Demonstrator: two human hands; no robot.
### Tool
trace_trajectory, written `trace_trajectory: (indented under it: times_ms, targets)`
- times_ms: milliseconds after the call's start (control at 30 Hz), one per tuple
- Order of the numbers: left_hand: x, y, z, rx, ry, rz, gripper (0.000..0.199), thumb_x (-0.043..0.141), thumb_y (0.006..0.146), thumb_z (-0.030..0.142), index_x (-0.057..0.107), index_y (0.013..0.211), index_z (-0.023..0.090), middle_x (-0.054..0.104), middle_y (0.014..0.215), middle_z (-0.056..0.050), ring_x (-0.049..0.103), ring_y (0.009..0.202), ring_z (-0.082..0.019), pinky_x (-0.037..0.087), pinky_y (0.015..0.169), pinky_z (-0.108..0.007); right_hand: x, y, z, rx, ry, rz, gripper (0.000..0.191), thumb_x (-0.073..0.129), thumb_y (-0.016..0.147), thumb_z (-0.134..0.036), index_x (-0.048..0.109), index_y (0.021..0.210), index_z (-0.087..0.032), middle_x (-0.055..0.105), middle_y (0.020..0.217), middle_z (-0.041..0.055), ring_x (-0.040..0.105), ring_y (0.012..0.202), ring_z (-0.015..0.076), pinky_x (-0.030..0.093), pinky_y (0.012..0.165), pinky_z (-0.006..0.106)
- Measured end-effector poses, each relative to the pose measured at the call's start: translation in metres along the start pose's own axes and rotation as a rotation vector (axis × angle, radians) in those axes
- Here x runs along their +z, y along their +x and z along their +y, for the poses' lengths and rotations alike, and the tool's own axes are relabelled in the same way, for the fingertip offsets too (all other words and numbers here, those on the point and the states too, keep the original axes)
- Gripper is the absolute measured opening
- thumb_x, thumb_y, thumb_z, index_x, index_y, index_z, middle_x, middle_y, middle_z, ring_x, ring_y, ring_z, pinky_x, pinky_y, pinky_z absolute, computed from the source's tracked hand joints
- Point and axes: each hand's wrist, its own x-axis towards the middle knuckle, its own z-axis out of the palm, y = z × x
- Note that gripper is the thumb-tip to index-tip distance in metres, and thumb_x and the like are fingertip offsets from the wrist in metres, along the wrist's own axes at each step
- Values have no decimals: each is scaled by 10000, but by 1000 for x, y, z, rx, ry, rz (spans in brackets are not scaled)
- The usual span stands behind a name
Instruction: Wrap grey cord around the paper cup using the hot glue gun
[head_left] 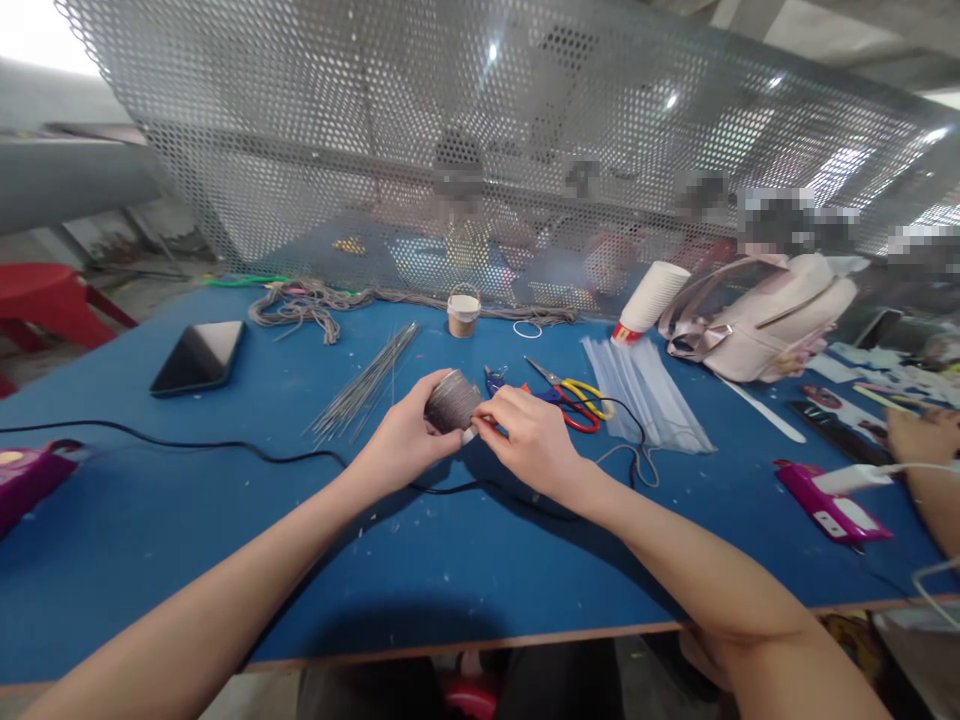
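A small grey cup-shaped piece [453, 400], wrapped in cord, is tilted on its side above the middle of the blue table. My left hand [411, 428] wraps round it from the left, thumb underneath. At its right-hand rim my right hand [523, 432] pinches with thumb and fingertips, beside a small whitish bit; what exactly the fingertips hold is too small to tell. Just behind my right hand lie a blue glue gun [495, 380], partly hidden, and scissors with yellow and red handles [583, 398]. A small cup with a handle [463, 313] stands upright behind the held piece.
Wires [367, 385] and a phone [199, 357] lie left; grey cord [300, 305] runs along the mesh panel [337, 150]. To the right are clear strips [649, 395], stacked paper cups [651, 298], a pink bag [765, 315], a magenta power strip [832, 503] and another person's hand [919, 435].
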Motion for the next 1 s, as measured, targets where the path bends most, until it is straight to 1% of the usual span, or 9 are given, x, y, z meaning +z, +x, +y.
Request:
trace_trajectory:
  times_ms: [167,367,600,733,867,1000]
  targets:
    - [1,0,-2,7,-5,-8,636,689,687,375,487,1259,183,665,947,-36,625,670,-164,556,673,-341,0,-1,-1,62,23,-23,204,522,946,-202,662,801,-177,676,780,49,609,715,161,433,651,266]
    - [0,1,-2,34,36,34,573,679,682,375,519,1197,183,663,1035,-60,650,844,-207,546,750,-347,0,-1,-2,79,67,-23,193,524,941,-208,653,801,-176,672,773,47,605,701,160,436,654,271]
    - [-1,1,-1,55,43,57,549,668,668,333,525,1180,198,663,1019,-44,643,817,-192,536,720,-328,-1,-2,-1,114,101,-22,180,527,930,-201,655,805,-186,673,780,46,618,720,162,446,673,268]
    - [-1,1,-1,51,34,45,552,670,668,335,526,1181,190,655,1028,-46,638,831,-193,535,732,-328,-1,-2,-1,110,107,-18,176,527,928,-194,649,802,-177,677,781,48,618,719,163,442,672,268]
    - [-1,1,-1,54,28,40,547,669,680,338,521,1188,199,647,1060,-52,634,871,-201,531,741,-329,-1,-2,-1,148,107,-29,155,547,918,-208,641,797,-187,674,782,40,616,711,157,436,662,261]
    - [-1,1,-2,61,18,46,536,677,680,337,522,1178,210,650,1051,-49,639,874,-205,534,738,-335,-2,-2,-1,167,114,-36,157,546,915,-211,634,786,-194,668,775,30,612,708,150,438,675,257]
